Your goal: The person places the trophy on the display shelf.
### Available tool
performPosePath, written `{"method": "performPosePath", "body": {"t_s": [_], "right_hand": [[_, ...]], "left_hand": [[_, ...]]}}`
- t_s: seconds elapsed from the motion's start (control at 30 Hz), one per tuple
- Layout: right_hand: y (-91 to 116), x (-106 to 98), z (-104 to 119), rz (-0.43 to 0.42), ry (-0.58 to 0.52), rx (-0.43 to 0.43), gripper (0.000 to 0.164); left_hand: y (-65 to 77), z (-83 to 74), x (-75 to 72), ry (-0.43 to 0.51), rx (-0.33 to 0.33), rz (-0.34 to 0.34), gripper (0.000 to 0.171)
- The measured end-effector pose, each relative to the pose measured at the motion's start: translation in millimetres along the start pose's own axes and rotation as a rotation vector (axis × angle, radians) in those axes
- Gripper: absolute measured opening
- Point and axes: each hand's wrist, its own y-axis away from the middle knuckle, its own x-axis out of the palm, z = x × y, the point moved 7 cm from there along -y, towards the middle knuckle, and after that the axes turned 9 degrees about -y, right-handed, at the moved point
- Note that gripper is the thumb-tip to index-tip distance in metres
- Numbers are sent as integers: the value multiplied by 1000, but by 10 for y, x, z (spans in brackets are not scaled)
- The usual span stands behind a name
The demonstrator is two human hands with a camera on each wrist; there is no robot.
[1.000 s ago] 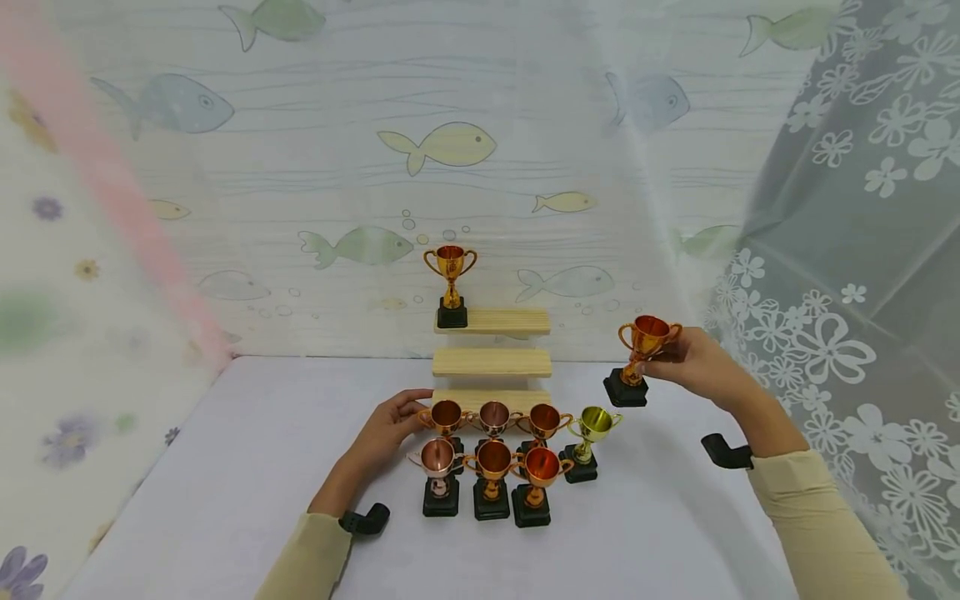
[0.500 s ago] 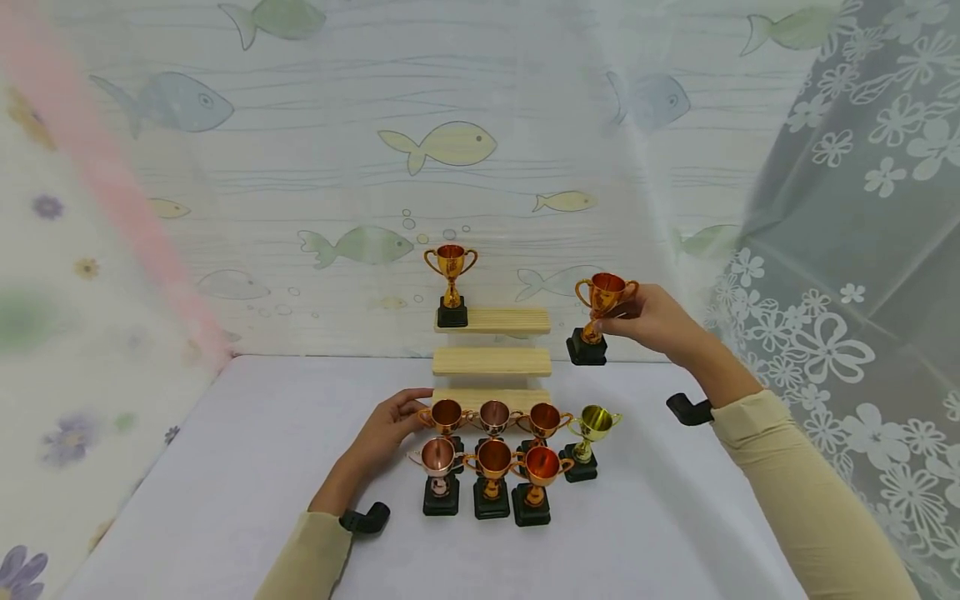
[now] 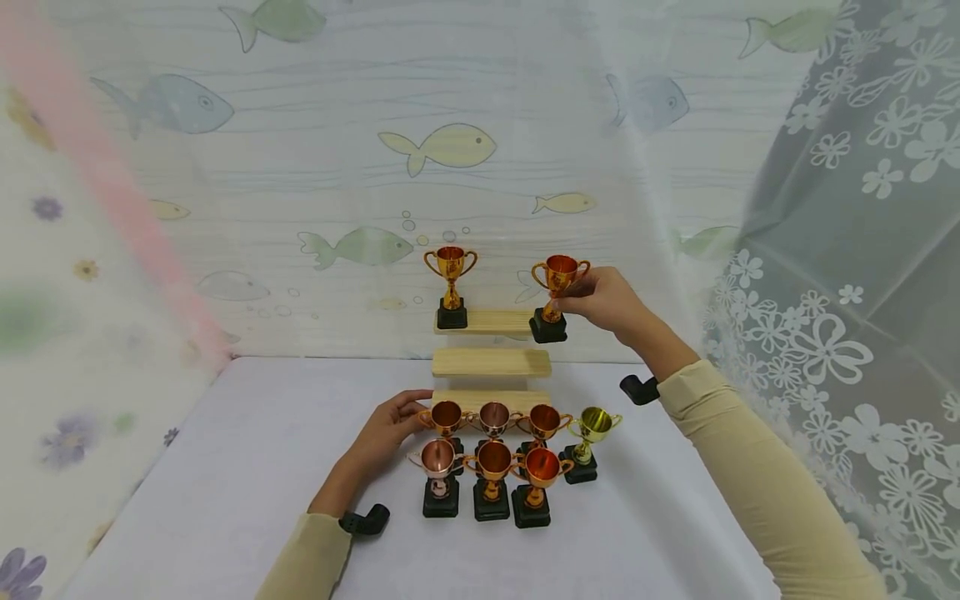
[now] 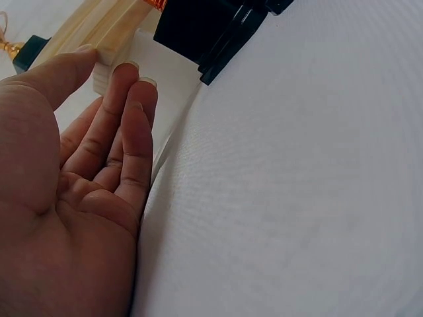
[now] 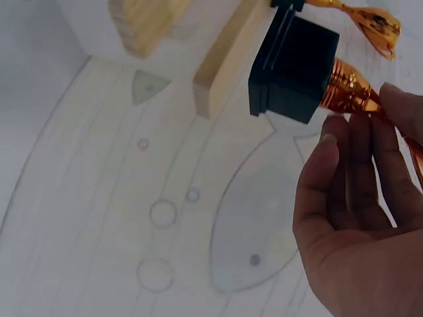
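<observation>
My right hand [image 3: 609, 302] pinches the stem of an orange-gold trophy cup [image 3: 561, 277] and holds it upright by the right end of the top board [image 3: 491, 320] of a small wooden stepped shelf. Its black base [image 5: 297, 69] overlaps that board end in the head view, and stands close over it in the right wrist view. On the board's left end is another gold trophy [image 3: 451, 265]. My left hand [image 3: 384, 432] rests beside the shelf's lowest board [image 3: 491, 399], thumb at its left end and fingers [image 4: 135, 142] loosely bent.
Two rows of copper and orange trophies [image 3: 493, 460] stand in front of the shelf, the back row close to its lowest board. A yellow-gold trophy [image 3: 595, 425] stands at their right. Behind the shelf hangs a fish-patterned curtain [image 3: 330, 167]. White cloth [image 3: 247, 467] covers the table.
My right hand has carried the orange-gold trophy left and up, from the right side over to the top board's right end. The left hand stays in place.
</observation>
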Motion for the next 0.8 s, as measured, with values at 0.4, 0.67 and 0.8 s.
{"method": "performPosePath", "body": {"t_s": [0.4, 0.67, 0.8], "right_hand": [[-257, 321, 100, -66, -55, 60, 33], [-412, 462, 77, -104, -52, 85, 26], [-452, 545, 69, -113, -57, 97, 24]], "left_hand": [[133, -326, -13, 23, 13, 29, 48], [120, -362, 1, 5, 4, 23, 49], [101, -299, 5, -6, -6, 20, 50]]}}
